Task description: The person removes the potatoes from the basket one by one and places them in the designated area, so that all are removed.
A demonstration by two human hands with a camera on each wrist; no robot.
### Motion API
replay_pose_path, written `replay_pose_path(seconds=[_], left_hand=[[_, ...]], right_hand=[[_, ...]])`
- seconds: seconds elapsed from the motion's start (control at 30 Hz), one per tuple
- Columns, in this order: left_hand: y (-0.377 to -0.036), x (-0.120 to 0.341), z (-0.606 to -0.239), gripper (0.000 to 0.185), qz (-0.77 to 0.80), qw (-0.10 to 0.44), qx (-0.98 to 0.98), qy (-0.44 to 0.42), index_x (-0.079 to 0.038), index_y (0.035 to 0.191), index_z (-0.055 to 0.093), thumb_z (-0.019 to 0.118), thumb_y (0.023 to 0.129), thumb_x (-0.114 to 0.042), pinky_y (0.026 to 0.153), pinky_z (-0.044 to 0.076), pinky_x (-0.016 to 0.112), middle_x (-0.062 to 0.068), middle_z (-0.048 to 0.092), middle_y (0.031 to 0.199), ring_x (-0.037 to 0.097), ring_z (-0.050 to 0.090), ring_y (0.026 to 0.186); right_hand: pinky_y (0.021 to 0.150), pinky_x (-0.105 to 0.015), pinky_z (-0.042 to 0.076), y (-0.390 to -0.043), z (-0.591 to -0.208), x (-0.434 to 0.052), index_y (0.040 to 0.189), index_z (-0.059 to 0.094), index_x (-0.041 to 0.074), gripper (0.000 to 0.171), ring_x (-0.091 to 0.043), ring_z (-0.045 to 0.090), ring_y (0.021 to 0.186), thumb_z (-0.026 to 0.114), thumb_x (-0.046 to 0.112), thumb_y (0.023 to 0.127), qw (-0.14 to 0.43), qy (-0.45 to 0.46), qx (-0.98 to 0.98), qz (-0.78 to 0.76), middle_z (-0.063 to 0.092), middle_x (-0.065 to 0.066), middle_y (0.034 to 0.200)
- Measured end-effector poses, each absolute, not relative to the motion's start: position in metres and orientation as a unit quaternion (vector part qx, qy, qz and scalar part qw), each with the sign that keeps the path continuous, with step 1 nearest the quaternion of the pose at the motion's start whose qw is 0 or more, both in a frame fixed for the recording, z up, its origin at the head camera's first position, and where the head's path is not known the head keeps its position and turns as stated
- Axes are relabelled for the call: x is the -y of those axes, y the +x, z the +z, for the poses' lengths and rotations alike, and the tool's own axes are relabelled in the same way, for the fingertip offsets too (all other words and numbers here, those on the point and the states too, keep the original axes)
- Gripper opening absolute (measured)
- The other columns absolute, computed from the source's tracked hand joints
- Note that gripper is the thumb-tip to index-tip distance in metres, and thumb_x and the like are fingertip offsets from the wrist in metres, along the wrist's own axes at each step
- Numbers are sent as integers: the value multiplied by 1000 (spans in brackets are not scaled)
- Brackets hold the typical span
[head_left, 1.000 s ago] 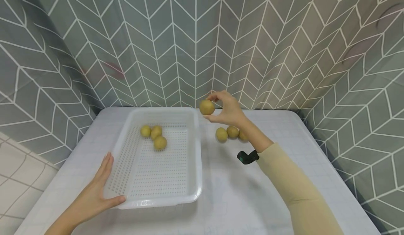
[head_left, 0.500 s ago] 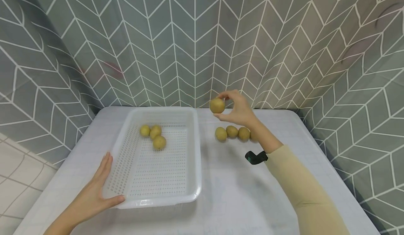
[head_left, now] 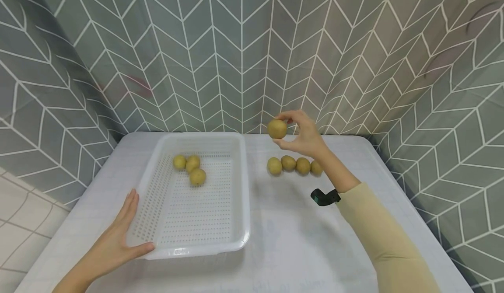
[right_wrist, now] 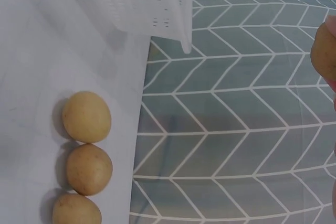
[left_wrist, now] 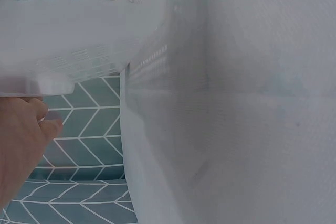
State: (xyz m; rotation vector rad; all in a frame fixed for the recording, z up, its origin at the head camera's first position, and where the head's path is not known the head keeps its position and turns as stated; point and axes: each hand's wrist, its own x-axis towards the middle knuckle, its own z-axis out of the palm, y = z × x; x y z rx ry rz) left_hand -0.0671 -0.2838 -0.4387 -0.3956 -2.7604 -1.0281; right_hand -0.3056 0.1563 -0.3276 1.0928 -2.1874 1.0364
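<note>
Right hand (head_left: 305,133): pinches a potato (head_left: 277,128), raised right of the basket (head_left: 240,188).
Left hand (head_left: 118,240): fingers flat, thumb against the basket's near-left corner.

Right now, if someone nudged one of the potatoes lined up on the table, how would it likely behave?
The potatoes on the table look small and rounded, so one would probably roll. The right hand holds a potato in its fingertips, so they are probably light and firm.
</note>
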Motion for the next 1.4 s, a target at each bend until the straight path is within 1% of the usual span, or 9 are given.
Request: replay_pose_path(seconds=[0.1, 0.2, 0.3, 0.5, 0.73, 0.8, 0.97, 1.17, 1.4], left_hand=[[-67, 284, -439, 127, -336, 91, 927, -137, -8, 155, -3, 86, 66, -28, 112, -1, 37, 11, -10, 160, 35, -4, 145], [-67, 285, -439, 127, -331, 94, 929, -139, -8, 155, -2, 86, 66, -28, 108, -2, 23, 11, -9, 161, 32, -4, 146], [-68, 285, -439, 127, -334, 90, 929, -134, -9, 155, -3, 86, 66, -28, 110, -2, 30, 10, -10, 161, 34, -4, 145], [-67, 285, -438, 127, -338, 86, 928, -132, -9, 155, -3, 86, 66, -28, 111, -2, 33, 12, -10, 160, 36, -4, 145], [-68, 285, -438, 127, -349, 75, 926, -124, -11, 155, -4, 86, 66, -27, 107, 5, 64, 11, -11, 160, 41, -3, 144], [-68, 284, -438, 127, -350, 75, 925, -124, -10, 155, -4, 86, 66, -27, 109, 4, 61, 11, -11, 160, 41, -3, 144], [-67, 284, -438, 126, -348, 78, 926, -126, -10, 155, -3, 86, 66, -26, 111, -1, 42, 10, -11, 160, 39, -4, 144], [-68, 284, -437, 127, -349, 74, 926, -124, -9, 155, -3, 86, 66, -27, 109, 3, 60, 11, -11, 160, 41, -3, 144], [-68, 284, -436, 126, -352, 73, 925, -126, -9, 155, -3, 86, 67, -27, 110, 2, 57, 10, -11, 160, 40, -4, 144]], right_hand=[[83, -34, 43, -304, -325, -161, 111, 63, 3, 54, -21, 52, 92, 86, 9, 63, 242, 403, 797, 380, 64, -6, 105], [82, -30, 42, -303, -324, -167, 110, 63, 3, 53, -20, 51, 92, 86, 8, 63, 244, 403, 797, 377, 63, -6, 105], [83, -30, 42, -302, -324, -173, 110, 63, 2, 53, -20, 53, 91, 86, 7, 62, 250, 400, 799, 374, 63, -7, 105], [81, -31, 42, -299, -327, -185, 109, 62, 2, 54, -21, 54, 89, 86, 11, 62, 253, 389, 808, 363, 63, -10, 105], [81, -30, 42, -292, -331, -192, 108, 62, 2, 53, -23, 54, 90, 86, 12, 62, 245, 369, 820, 363, 62, -9, 104], [81, -30, 43, -291, -333, -193, 107, 61, 1, 52, -23, 55, 90, 86, 12, 62, 242, 368, 820, 366, 62, -9, 104], [80, -31, 44, -291, -338, -198, 106, 61, 0, 53, -21, 54, 89, 86, 13, 61, 244, 370, 821, 360, 63, -9, 103], [81, -28, 43, -290, -344, -203, 107, 61, -1, 53, -27, 56, 90, 85, 14, 61, 245, 369, 819, 364, 63, -10, 102], [86, -33, 41, -285, -359, -202, 107, 60, 1, 53, -22, 52, 93, 86, 6, 62, 203, 354, 825, 391, 61, -7, 103]])
